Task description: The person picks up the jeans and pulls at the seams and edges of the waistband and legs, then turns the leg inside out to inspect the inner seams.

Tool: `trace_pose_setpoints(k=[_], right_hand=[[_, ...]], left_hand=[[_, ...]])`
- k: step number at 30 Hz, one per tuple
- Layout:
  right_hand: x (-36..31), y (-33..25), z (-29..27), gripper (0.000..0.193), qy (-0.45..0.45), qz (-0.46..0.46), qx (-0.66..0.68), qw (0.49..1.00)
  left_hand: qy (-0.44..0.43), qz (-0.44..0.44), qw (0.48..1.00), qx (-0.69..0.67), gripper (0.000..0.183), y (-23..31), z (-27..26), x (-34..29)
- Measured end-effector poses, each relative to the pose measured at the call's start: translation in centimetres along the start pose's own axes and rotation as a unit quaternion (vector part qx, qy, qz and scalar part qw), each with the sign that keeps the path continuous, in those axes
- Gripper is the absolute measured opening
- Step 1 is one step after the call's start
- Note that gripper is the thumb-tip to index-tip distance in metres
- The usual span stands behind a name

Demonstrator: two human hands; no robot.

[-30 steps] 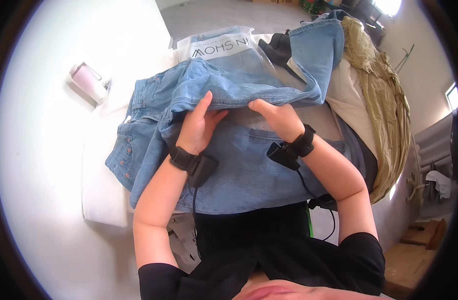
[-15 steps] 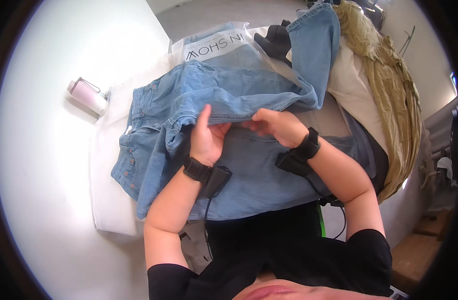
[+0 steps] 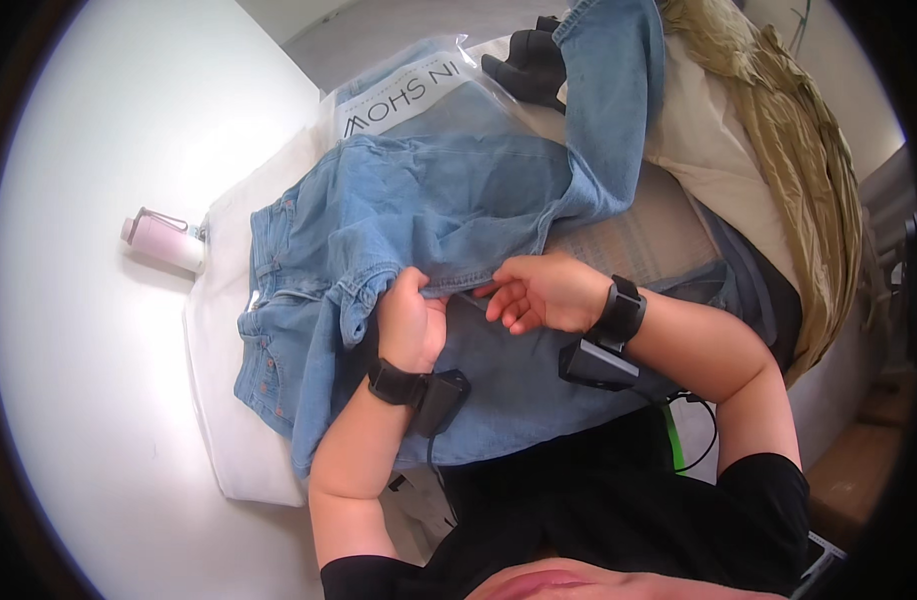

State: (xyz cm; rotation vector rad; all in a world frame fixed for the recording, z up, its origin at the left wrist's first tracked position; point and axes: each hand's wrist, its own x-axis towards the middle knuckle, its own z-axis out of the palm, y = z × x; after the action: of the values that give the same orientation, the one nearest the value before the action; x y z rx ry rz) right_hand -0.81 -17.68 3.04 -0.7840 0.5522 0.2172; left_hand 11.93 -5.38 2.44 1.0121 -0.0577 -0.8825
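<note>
A pair of light blue jeans lies spread out before me, its waistband toward the left. One leg is bunched and folded over, and its far end bends up to the upper right. My left hand has its thumb over the near folded edge and its fingers tucked beneath, partly hidden. With thumb and forefinger my right hand pinches the same edge a little to the right, the other fingers loosely curled. Under both hands lies more blue denim.
A clear plastic bag with denim inside lies at the far side, a black glove-like item beside it. Olive fabric drapes along the right. A pink bottle stands at left by the white wall. Black devices are strapped to both wrists.
Both hands have closed onto the edge of the jeans; the left thumb, raised before, now presses on it. The folded leg has flattened somewhat, and the whole view has shifted slightly.
</note>
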Motion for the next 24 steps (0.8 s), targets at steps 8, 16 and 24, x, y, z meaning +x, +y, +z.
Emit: trace_pose_setpoints(k=[8, 16, 24], right_hand=[[-3.0, -0.3, 3.1, 0.030, -0.214, -0.103, -0.215, 0.947], [-0.8, -1.2, 1.0, 0.038, -0.074, -0.244, 0.006, 0.967], [1.3, -3.6, -2.3, 0.062, -0.039, -0.154, 0.123, 0.980]], left_hand=[[-0.032, -0.126, 0.988, 0.082, 0.018, 0.3, -1.1, -0.1], [-0.093, -0.143, 0.981, 0.090, 0.025, -0.6, 0.1, -1.6], [-0.107, -0.134, 0.983, 0.071, 0.026, -1.0, 0.4, -1.4]])
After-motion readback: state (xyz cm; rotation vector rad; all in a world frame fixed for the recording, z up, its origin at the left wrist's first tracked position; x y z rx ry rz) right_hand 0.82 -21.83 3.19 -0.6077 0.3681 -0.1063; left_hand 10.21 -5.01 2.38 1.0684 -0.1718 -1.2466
